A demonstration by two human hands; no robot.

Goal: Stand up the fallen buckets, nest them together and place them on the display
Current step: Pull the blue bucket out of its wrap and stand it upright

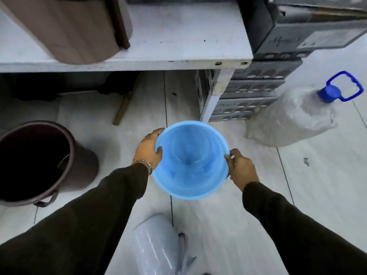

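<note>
Up front in the head view, both hands hold the blue buckets [190,159], nested and mouth up, above the tiled floor [317,195]. Left hand [148,148] curls over the left rim, thumb inside; right hand [241,167] pinches the right rim. A white display shelf [178,36] stands just beyond, a maroon bucket [39,163] upright at left, a white bucket [156,247] lying below

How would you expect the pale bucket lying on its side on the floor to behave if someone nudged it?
The pale bucket lies on its curved side, so it would probably roll, likely in an arc since it looks tapered. Its glossy surface suggests smooth plastic, perhaps slippery. It appears empty, so probably light.
</note>
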